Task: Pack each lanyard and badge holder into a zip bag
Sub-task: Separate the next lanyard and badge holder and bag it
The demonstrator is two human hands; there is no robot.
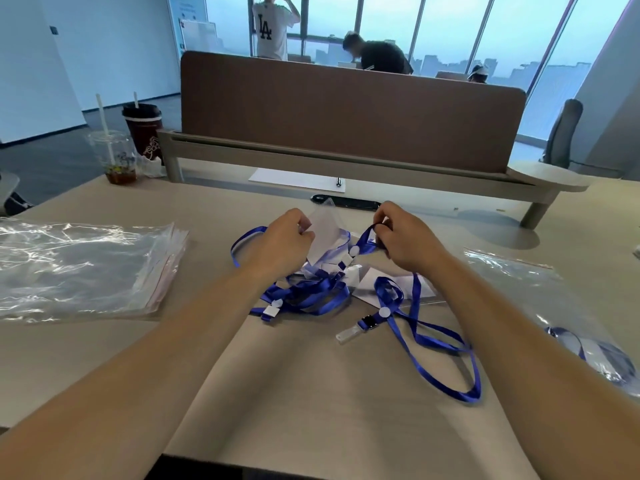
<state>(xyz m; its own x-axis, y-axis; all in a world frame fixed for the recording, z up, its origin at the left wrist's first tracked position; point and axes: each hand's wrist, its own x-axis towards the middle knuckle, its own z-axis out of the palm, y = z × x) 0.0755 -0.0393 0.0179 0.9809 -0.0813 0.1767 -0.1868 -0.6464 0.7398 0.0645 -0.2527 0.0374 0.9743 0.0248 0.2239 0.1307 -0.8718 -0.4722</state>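
A tangle of blue lanyards [311, 294] and clear badge holders lies at the middle of the desk. My left hand [282, 242] pinches a clear badge holder [327, 230] lifted above the pile. My right hand [403, 237] pinches a blue lanyard strap [365, 239] just right of that holder. Another lanyard [433, 337] with a white clip trails loose toward the front right, over a flat badge holder [381, 284]. A stack of empty zip bags [83, 268] lies at the left. A zip bag holding a lanyard [575, 323] lies at the right.
Two drink cups with straws [116, 157] stand at the back left. A brown divider panel [346, 109] closes the desk's far side, with a sheet of paper and a pen [301, 180] beneath it and a black object [346, 202] just behind my hands. People stand beyond the divider.
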